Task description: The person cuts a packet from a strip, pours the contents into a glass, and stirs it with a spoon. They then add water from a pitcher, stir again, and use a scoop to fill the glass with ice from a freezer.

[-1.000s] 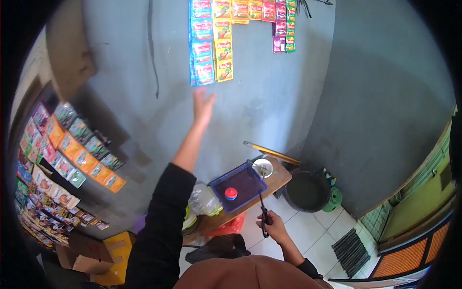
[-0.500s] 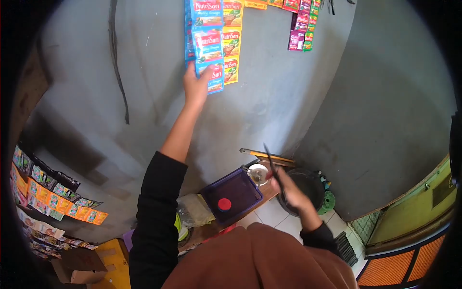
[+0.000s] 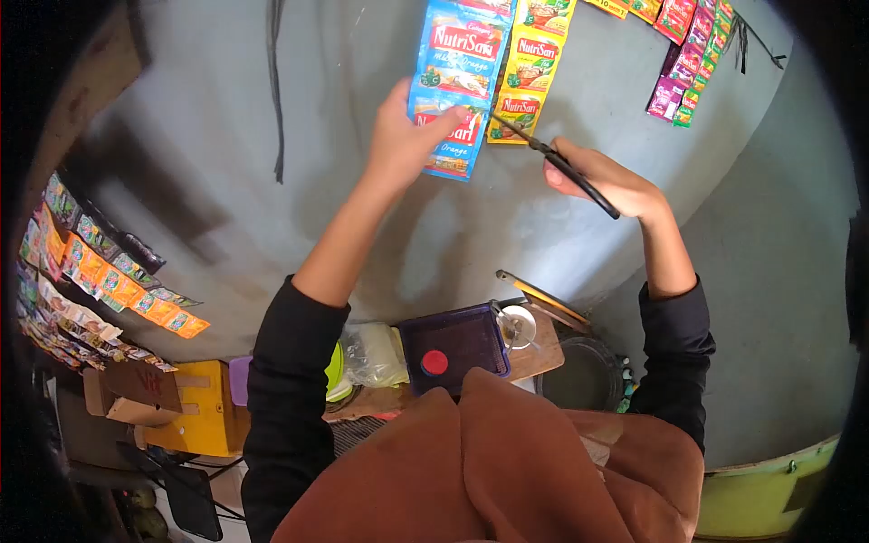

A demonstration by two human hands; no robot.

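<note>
Blue NutriSari drink sachets [image 3: 464, 50] hang in a joined strip on the grey wall. My left hand [image 3: 403, 145] pinches the lowest sachet, thumb across its front and the fingers hidden behind. In my right hand [image 3: 611, 176] is a pair of black-handled scissors [image 3: 584, 185], with the blades pointing up and left. Their tip reaches the right edge of the blue strip, near the seam between the two lowest sachets. A strip of yellow NutriSari sachets [image 3: 536, 59] hangs just to the right, partly overlapped by the blades in this view.
Purple and green sachet strips [image 3: 688, 68] hang at the upper right. Below me, a dark tray [image 3: 416, 330] with a red lid [image 3: 434, 363] and a white bowl [image 3: 520, 319] stand on a wooden bench. Orange sachet strips [image 3: 136, 290] hang at left, above a yellow box [image 3: 204, 412].
My right hand has risen from low by the bowl up to the blue strip, bringing the scissors. My left hand still holds the lowest sachet. The view has shifted.
</note>
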